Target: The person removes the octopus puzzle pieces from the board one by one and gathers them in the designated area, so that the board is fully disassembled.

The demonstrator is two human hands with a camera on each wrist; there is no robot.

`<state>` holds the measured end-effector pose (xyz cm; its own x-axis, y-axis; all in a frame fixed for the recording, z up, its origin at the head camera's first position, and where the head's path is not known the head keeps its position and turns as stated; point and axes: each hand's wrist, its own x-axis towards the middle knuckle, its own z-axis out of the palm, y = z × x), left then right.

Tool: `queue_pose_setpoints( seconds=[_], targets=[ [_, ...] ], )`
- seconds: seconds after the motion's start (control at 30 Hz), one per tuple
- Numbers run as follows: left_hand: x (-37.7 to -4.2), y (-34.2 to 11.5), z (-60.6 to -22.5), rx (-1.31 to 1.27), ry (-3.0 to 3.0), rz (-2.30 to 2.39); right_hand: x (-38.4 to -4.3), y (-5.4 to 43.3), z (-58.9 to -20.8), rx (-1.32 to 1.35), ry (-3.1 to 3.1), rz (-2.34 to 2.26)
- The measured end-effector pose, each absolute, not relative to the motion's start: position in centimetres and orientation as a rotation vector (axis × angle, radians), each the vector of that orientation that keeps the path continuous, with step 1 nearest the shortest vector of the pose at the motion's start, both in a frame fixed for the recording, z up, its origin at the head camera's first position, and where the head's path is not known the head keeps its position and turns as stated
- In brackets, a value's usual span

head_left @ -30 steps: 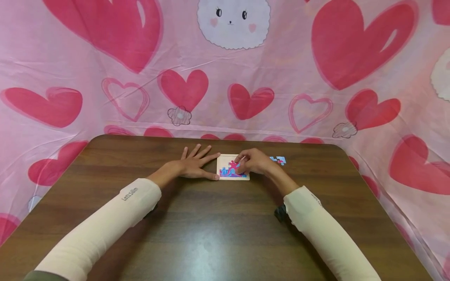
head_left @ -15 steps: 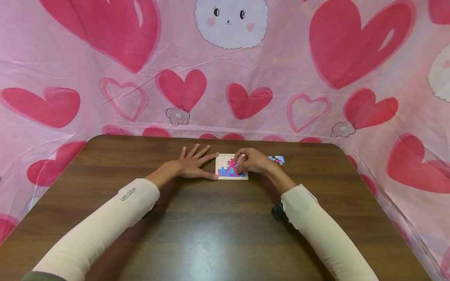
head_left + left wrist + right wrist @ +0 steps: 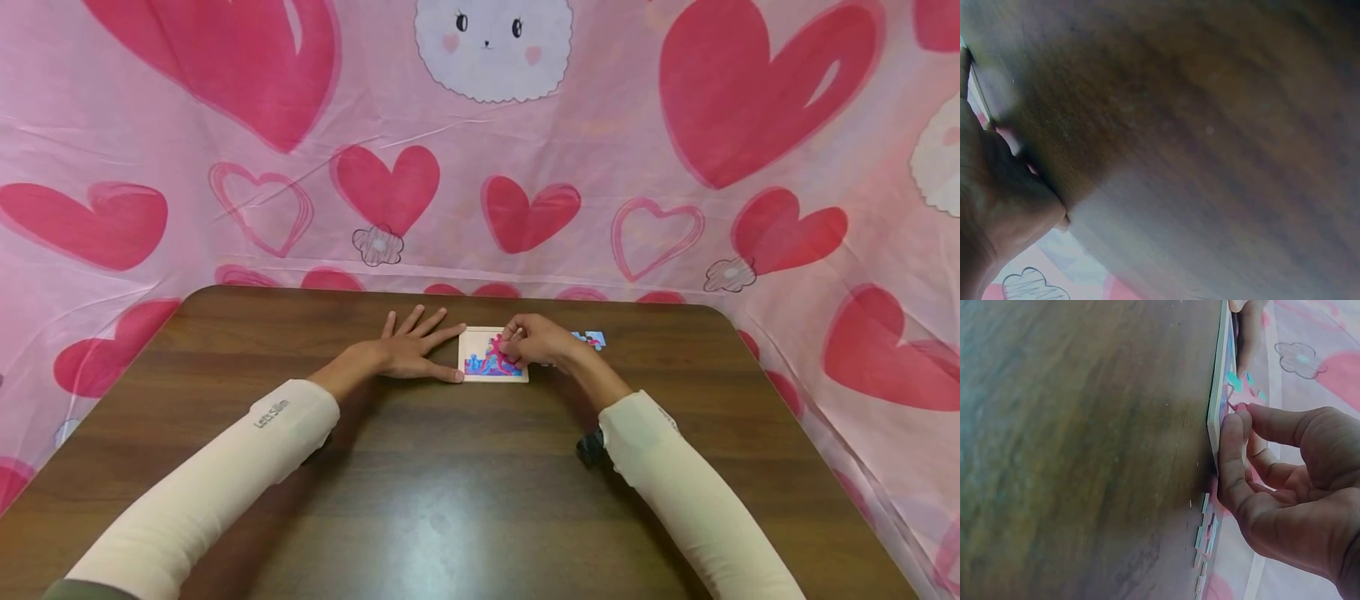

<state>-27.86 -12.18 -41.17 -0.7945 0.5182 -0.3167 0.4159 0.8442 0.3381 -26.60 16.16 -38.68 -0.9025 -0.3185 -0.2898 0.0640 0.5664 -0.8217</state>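
Note:
A jigsaw puzzle in a pale wooden frame tray (image 3: pixel 492 380) lies on the table, its lower part filled with blue, purple and pink pieces. My left hand (image 3: pixel 408 354) is spread flat on the table, thumb and index fingertip touching the tray's left edge. Over the tray's right side, my right hand (image 3: pixel 543 340) pinches a pink puzzle piece (image 3: pixel 1244 394) between thumb and fingers. The right wrist view shows that piece standing tilted above the tray. My right fingers hide part of the puzzle from the head view.
Several loose blue and pink puzzle pieces (image 3: pixel 595 339) lie on the table right of the tray, partly behind my right wrist. The brown wooden table (image 3: pixel 450 483) backs onto a pink curtain (image 3: pixel 457 125) printed with hearts.
My right fingers have shifted slightly over the puzzle, with the pink puzzle piece pinched between them. The left hand stays at the tray's edge.

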Motion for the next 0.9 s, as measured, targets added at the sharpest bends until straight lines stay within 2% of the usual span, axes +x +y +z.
queue_pose_setpoints(
  seconds=[0.9],
  targets=[
    [-27.8,-12.4,-40.9,0.700,2.607,0.366,-26.4,17.7,-38.6,-0.277,2.235,-1.462]
  ],
)
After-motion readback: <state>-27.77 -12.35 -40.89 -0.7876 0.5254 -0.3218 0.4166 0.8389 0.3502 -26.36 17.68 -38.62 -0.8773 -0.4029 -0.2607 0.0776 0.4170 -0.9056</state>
